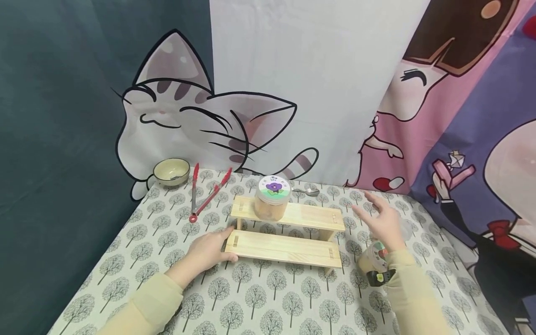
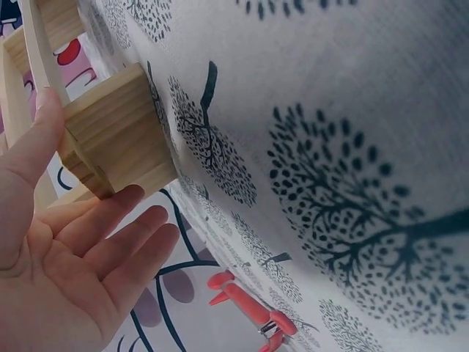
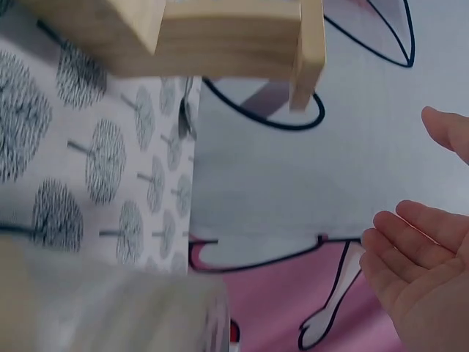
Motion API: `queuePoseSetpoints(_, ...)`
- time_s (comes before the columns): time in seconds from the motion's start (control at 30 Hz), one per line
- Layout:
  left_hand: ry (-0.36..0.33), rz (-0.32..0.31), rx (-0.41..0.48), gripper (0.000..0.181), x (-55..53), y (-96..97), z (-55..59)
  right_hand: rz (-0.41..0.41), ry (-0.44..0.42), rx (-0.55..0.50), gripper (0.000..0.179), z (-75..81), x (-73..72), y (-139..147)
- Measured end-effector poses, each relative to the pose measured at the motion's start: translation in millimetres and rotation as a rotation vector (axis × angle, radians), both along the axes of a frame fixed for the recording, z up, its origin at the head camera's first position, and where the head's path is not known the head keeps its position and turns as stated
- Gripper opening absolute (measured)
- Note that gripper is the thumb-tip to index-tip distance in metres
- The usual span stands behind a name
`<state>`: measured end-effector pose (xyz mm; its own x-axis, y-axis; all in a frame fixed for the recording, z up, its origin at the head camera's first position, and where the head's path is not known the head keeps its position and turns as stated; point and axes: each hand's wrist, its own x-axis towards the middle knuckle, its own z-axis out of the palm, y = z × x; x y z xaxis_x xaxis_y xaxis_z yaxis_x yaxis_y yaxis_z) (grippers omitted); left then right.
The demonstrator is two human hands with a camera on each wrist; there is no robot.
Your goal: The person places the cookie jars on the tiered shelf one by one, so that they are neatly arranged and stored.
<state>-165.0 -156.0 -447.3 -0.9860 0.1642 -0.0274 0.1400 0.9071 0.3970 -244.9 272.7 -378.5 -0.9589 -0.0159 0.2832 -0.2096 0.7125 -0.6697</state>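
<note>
A two-step wooden rack [image 1: 284, 247] stands on the cloth-covered table. My left hand [image 1: 209, 251] holds the left end of its lower step; in the left wrist view the thumb lies at one edge of the board [image 2: 121, 125] and the index finger at the other. On the upper step sits a clear jar [image 1: 271, 199] with a purple and green lid label. My right hand [image 1: 383, 223] is raised right of the rack, fingers extended and apart, holding nothing. Below it a second jar [image 1: 370, 260] stands on the table, partly hidden by the wrist.
At the back left are a bowl [image 1: 171, 171] and red-tipped tongs [image 1: 205, 197], spread apart. A metal spoon [image 1: 310, 191] lies behind the rack. Something round and transparent [image 1: 405, 229] shows behind my right hand. A cartoon-printed curtain [image 1: 259, 56] hangs along the table's back edge.
</note>
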Motion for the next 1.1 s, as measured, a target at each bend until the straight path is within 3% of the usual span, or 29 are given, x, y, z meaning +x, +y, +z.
queuePoseSetpoints(0.2, -0.003, -0.006, -0.007, 0.092, -0.4, 0.8, 0.3, -0.054, -0.051, 0.007, 0.073, 4.3, 5.1, 24)
queuePoseSetpoints(0.67, -0.008, -0.003, -0.005, 0.092, -0.5, 1.6, 3.1, -0.126, -0.047, -0.025, 0.072, 1.8, 12.5, 65)
queuePoseSetpoints(1.1, -0.013, -0.018, -0.023, 0.092, 2.3, 1.6, 7.3, -0.116, -0.138, 0.103, 0.076, -10.2, 18.9, 92)
